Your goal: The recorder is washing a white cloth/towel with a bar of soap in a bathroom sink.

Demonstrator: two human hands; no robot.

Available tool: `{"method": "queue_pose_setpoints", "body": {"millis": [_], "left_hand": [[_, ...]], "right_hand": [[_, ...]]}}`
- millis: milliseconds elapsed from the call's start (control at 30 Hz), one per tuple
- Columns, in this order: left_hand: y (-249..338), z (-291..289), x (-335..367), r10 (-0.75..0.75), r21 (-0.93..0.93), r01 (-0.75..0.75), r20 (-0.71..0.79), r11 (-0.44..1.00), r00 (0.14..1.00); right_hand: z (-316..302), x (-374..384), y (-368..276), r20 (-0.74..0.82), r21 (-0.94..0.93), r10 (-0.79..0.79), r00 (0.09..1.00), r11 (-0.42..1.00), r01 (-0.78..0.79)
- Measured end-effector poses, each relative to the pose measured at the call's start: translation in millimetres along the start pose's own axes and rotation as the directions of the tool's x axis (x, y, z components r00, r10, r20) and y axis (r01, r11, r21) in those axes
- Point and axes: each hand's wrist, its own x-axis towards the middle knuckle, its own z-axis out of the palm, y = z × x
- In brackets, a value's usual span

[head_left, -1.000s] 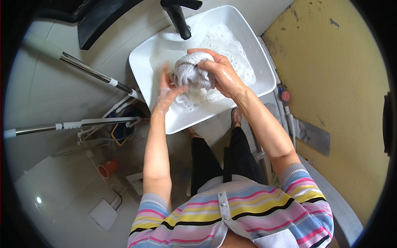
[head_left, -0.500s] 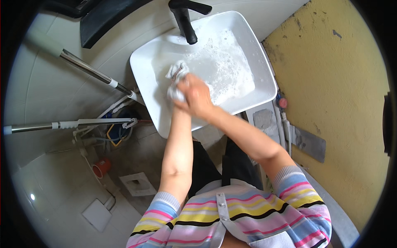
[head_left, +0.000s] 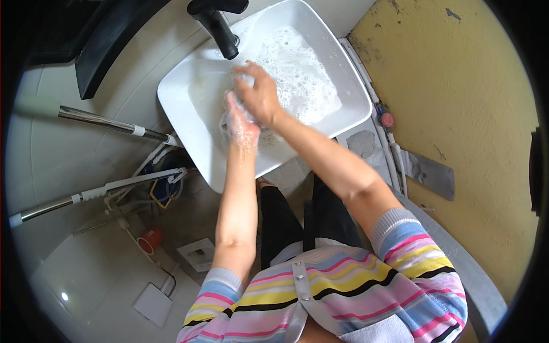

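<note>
A white sink (head_left: 182, 94) holds cloudy, sudsy water (head_left: 303, 68). Over its left part my two hands are close together, with a wet whitish cloth (head_left: 224, 123) bunched between them. My left hand (head_left: 242, 124), coated with suds, is under the cloth and grips it. My right hand (head_left: 261, 97) is just above and to the right, fingers curled over a pale wet part of the bundle. Much of the cloth is hidden by the hands, and motion smears the fingers a little. A black faucet (head_left: 220, 34) stands at the basin's far edge, close beyond my fingers.
Two metal poles (head_left: 103, 121) lean at the left of the sink. On the floor are a red bucket (head_left: 150, 240) and a white square fixture (head_left: 196, 254). Pipes (head_left: 394, 151) run beside the yellow wall (head_left: 457, 103) at the right.
The view has shifted, so the sink sits further up and left. My hands, earlier clasped tightly on the cloth, are now spread along it, the right one reaching nearer the faucet.
</note>
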Motion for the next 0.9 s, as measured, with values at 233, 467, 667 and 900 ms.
{"method": "queue_pose_setpoints", "body": {"millis": [233,467,667,900], "left_hand": [[5.8,6.1,-5.5,0.083,-0.018,-0.083,-0.038,0.996,0.996],[3.2,-22.0,10.1,0.156,-0.032,-0.153,0.148,0.988,0.976],[23.0,13.0,-12.4,0.051,-0.079,-0.038,0.169,0.996,0.984],[91.7,-29.0,-29.1,0.351,0.393,-0.406,0.207,0.825,0.913]], "right_hand": [[14.8,-21.0,6.6,0.079,-0.156,-0.250,0.965,0.953,0.260],[6.8,-36.2,-14.3,0.004,-0.005,-0.123,0.992,0.992,0.123],[-29.3,14.8,5.3,0.069,0.143,0.204,0.977,0.967,-0.212],[-72.9,-30.2,-12.1,0.475,-0.045,0.442,0.761,0.876,-0.481]]}}
